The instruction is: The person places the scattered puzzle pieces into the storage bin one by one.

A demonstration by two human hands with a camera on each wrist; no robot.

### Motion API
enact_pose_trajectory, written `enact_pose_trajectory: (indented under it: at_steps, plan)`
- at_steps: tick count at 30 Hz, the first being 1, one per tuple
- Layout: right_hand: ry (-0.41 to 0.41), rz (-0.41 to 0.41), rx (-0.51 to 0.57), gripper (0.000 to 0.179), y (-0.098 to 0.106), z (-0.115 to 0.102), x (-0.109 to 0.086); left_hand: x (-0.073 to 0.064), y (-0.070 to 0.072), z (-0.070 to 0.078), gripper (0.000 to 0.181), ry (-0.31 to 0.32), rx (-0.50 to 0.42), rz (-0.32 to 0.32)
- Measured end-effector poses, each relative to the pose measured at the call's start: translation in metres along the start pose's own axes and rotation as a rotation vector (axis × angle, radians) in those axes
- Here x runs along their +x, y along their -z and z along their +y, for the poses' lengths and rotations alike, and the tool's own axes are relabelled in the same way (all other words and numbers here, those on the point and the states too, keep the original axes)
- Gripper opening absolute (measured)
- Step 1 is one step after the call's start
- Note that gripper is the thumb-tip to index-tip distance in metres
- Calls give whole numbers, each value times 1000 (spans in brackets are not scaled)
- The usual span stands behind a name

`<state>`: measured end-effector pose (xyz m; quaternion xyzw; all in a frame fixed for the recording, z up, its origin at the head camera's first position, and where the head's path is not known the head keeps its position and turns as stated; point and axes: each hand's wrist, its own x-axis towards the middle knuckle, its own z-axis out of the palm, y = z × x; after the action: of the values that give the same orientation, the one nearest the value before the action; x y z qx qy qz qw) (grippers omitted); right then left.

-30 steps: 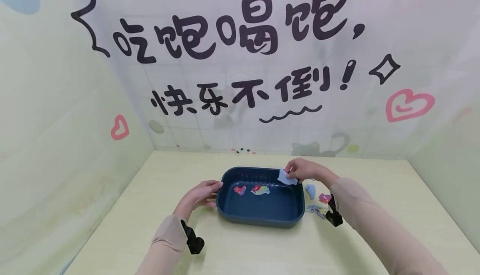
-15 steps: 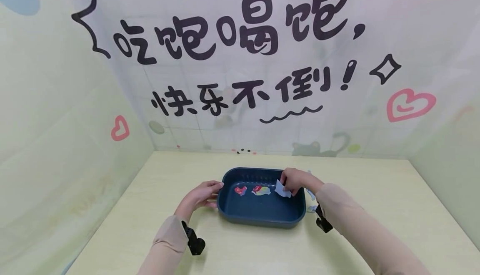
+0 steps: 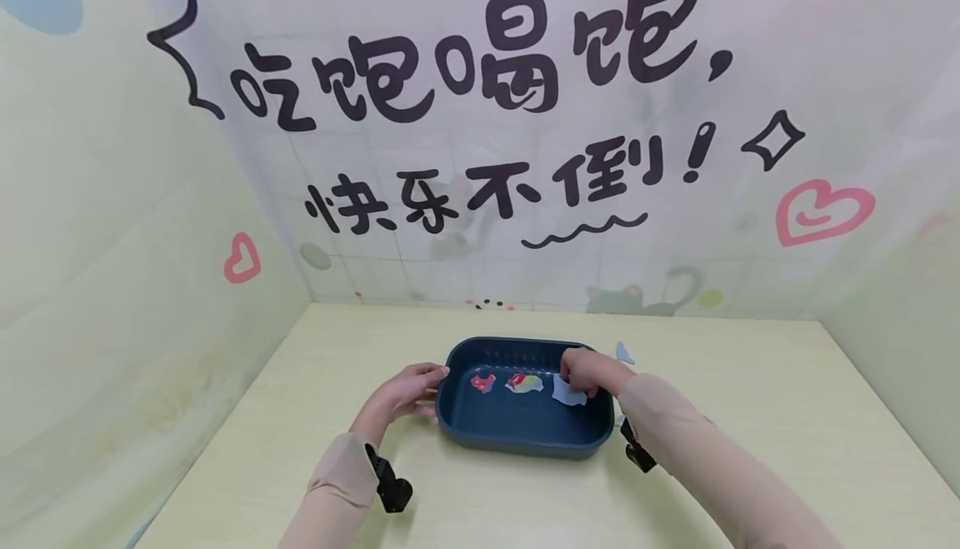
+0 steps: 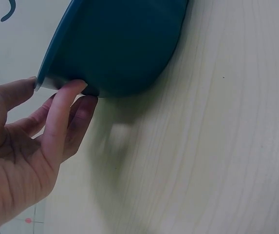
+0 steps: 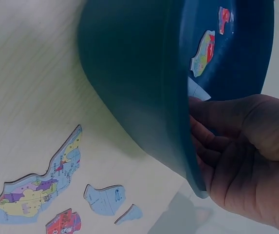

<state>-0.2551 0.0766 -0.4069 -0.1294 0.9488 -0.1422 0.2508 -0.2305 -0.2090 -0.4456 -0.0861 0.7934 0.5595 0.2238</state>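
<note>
A dark blue rectangular basin (image 3: 517, 428) stands on the table. My left hand (image 3: 405, 391) touches its left end, fingertips at the rim and against the outer wall in the left wrist view. Inside lie a red puzzle piece (image 3: 482, 383) and a red and yellow puzzle piece (image 3: 524, 382), side by side. My right hand (image 3: 591, 370) reaches over the right end and pinches a pale blue puzzle piece (image 3: 567, 394), close over the basin floor. In the right wrist view that piece mostly hides behind the basin wall, and the fingertips are partly hidden too.
Right of the basin, the right wrist view shows a large map-printed puzzle piece (image 5: 34, 192), a red one (image 5: 64, 223), a light blue one (image 5: 105, 199) and a small blue one (image 5: 129, 214) on the pale wooden table. A printed cloth wall (image 3: 480, 274) rises behind.
My right hand has carried the pale blue puzzle piece from over the basin's back right rim down inside, to the right of the other two. The left hand stays at the left end.
</note>
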Motion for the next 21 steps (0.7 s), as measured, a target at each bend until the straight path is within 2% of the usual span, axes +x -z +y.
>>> enact_pose_trajectory:
  at_steps: [5,9,15,21]
  plan:
    - [-1,35,-5,22,-2,4,1,2,-2,0,43,-3,-1,-4]
    - [67,100,42,19,-1,10,0,3,-3,1,42,-8,-16,-4]
    - [212,156,240,18,8,24,-3,3,-3,0,43,-8,-10,-5]
    - [239,234,403,21,20,43,-6,1,-2,-2,43,-11,-16,2]
